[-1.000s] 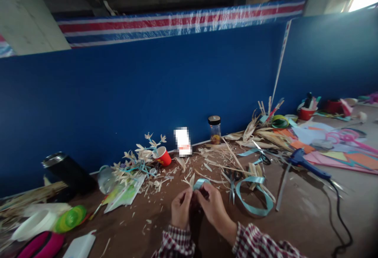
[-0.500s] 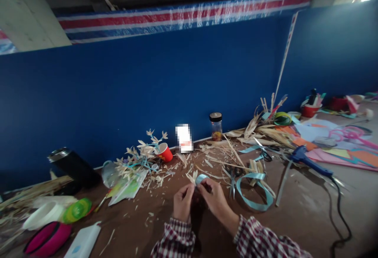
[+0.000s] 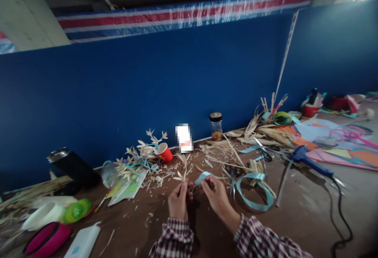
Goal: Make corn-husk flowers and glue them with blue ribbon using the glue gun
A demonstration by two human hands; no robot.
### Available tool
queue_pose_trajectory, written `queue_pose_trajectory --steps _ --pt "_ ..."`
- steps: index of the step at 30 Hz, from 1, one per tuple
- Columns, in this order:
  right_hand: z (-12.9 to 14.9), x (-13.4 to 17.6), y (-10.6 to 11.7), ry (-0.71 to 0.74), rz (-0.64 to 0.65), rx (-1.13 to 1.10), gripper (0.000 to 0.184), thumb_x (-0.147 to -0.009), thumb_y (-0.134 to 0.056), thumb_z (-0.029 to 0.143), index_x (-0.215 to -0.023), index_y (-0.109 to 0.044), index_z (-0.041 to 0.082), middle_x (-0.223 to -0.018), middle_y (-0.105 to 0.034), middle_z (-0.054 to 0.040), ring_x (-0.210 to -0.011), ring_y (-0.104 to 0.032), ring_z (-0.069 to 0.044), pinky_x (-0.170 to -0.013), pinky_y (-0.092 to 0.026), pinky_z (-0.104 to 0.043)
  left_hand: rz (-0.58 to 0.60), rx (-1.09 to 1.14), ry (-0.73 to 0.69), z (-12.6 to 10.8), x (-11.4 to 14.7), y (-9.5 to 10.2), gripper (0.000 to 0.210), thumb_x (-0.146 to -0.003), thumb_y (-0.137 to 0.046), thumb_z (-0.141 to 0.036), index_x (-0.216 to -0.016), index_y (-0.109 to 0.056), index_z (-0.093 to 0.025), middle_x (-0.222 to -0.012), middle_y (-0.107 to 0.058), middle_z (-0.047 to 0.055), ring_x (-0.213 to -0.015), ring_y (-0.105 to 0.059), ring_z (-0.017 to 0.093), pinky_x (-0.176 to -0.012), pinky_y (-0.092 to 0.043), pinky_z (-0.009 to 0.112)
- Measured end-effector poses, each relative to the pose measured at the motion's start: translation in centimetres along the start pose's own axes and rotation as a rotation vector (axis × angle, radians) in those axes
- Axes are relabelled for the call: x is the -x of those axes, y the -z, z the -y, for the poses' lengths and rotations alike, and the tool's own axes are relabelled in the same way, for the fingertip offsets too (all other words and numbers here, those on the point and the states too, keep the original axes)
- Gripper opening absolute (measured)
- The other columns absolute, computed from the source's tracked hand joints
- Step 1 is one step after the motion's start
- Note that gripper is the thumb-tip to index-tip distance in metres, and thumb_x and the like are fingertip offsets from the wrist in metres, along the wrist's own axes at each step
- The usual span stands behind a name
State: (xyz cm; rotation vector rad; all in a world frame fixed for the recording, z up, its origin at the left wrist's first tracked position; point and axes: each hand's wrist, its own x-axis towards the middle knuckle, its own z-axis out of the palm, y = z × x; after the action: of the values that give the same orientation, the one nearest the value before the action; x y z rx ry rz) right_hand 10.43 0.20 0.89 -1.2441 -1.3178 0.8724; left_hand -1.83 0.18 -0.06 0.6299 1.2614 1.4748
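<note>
Pinched in the fingers of my left hand is a small pale corn-husk flower, its petals pointing up and left. My right hand is closed on a short piece of light blue ribbon, just right of the flower. A thin stem seems to run between the two hands, too small to make out well. Right of my right hand lie a pair of scissors and a loop of blue ribbon. Husk scraps are strewn beyond both hands.
Finished-looking husk flowers lie by a red paper cup. A lidded jar stands near the blue partition. At right are a blue glue gun with its cord and more scissors. A dark tumbler leans at left.
My left hand has moved slightly left with the flower, away from my right hand, so a gap shows between them. The ribbon piece now shows more at my right fingertips.
</note>
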Motion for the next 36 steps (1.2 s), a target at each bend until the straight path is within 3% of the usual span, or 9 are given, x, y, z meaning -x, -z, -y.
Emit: queue_pose_trajectory --steps 4,8,12,19,22,26,29,32,36 --pt "-0.3 -0.6 0.8 0.002 0.069 0.171 0.023 -0.08 -0.042 0.027 -0.065 -0.055 0.016 -0.059 -0.058 -0.0014 -0.055 -0.053 -0.013 -0.05 -0.037 -0.02 -0.055 0.049 -0.007 -0.5 0.1 -0.1 0.036 -0.06 -0.068 -0.032 -0.09 -0.065 -0.013 -0.068 -0.066 0.001 -0.046 -0.05 0.006 -0.043 -0.042 0.017" --pt "-0.1 -1.0 1.9 0.019 0.229 0.421 0.026 -0.08 -0.038 0.019 -0.068 -0.061 0.016 -0.06 -0.062 -0.0026 -0.053 -0.056 -0.013 -0.051 -0.036 -0.02 -0.003 0.06 0.029 -0.8 0.3 -0.4 0.037 -0.056 -0.072 -0.026 -0.089 -0.065 -0.012 -0.069 -0.066 0.002 -0.046 -0.05 0.006 -0.043 -0.043 0.017" --pt "1.4 0.0 3.4 0.069 0.187 0.556 0.019 -0.076 -0.046 0.019 -0.064 -0.061 0.017 -0.063 -0.063 -0.0046 -0.061 -0.057 -0.016 -0.055 -0.033 -0.022 0.057 0.098 0.046 -0.8 0.3 -0.5 0.034 -0.055 -0.073 -0.022 -0.086 -0.063 -0.013 -0.066 -0.066 0.001 -0.047 -0.052 0.006 -0.043 -0.043 0.015" --pt "4.4 3.4 9.2 0.17 0.385 0.554 0.013 -0.077 -0.05 0.027 -0.08 -0.062 0.022 -0.069 -0.065 0.0017 -0.061 -0.057 -0.01 -0.053 -0.033 -0.017 -0.007 0.06 0.125 -0.9 0.5 -0.8 0.014 -0.064 -0.064 -0.012 -0.078 -0.062 -0.014 -0.065 -0.067 0.002 -0.043 -0.05 0.003 -0.04 -0.041 0.011" --pt "4.2 3.3 14.1 0.127 0.296 0.609 0.016 -0.078 -0.048 0.027 -0.082 -0.062 0.021 -0.071 -0.065 0.0004 -0.064 -0.057 -0.011 -0.057 -0.035 -0.018 0.02 0.026 0.148 -0.7 0.5 -0.7 0.011 -0.066 -0.064 -0.013 -0.076 -0.062 -0.017 -0.066 -0.066 0.0 -0.044 -0.051 0.004 -0.04 -0.042 0.011" --pt "2.9 1.8 22.3 0.029 0.062 0.813 0.022 -0.079 -0.043 0.028 -0.083 -0.062 0.019 -0.073 -0.065 -0.0042 -0.065 -0.057 -0.016 -0.059 -0.036 -0.023 0.037 0.002 0.171 -0.2 0.1 -0.3 0.012 -0.066 -0.063 -0.014 -0.077 -0.065 -0.018 -0.067 -0.066 -0.001 -0.046 -0.054 0.005 -0.043 -0.044 0.013" --pt "1.7 0.5 26.8 -0.048 -0.094 0.938 0.019 -0.076 -0.045 0.024 -0.081 -0.062 0.017 -0.072 -0.064 -0.0083 -0.065 -0.057 -0.019 -0.057 -0.034 -0.027 0.035 0.043 0.199 -0.2 -0.1 -0.1 0.015 -0.062 -0.064 -0.01 -0.074 -0.066 -0.018 -0.065 -0.067 -0.001 -0.047 -0.055 0.007 -0.045 -0.046 0.014" --pt "0.8 -1.0 28.0 -0.05 -0.115 1.0 0.02 -0.078 -0.042 0.023 -0.081 -0.061 0.017 -0.073 -0.063 -0.0098 -0.063 -0.055 -0.018 -0.055 -0.031 -0.027 0.044 0.073 0.189 -0.3 -0.1 -0.1 0.018 -0.056 -0.066 -0.007 -0.07 -0.066 -0.018 -0.063 -0.068 0.001 -0.048 -0.057 0.009 -0.045 -0.047 0.015" --pt "0.3 -3.0 26.0 -0.008 -0.051 1.03 0.019 -0.077 -0.042 0.019 -0.079 -0.061 0.016 -0.073 -0.062 -0.0068 -0.065 -0.054 -0.016 -0.056 -0.03 -0.025 0.012 -0.068 0.008 -0.2 -0.1 -0.3 0.015 -0.051 -0.068 -0.01 -0.064 -0.067 -0.017 -0.062 -0.068 0.003 -0.049 -0.06 0.014 -0.045 -0.049 0.02"
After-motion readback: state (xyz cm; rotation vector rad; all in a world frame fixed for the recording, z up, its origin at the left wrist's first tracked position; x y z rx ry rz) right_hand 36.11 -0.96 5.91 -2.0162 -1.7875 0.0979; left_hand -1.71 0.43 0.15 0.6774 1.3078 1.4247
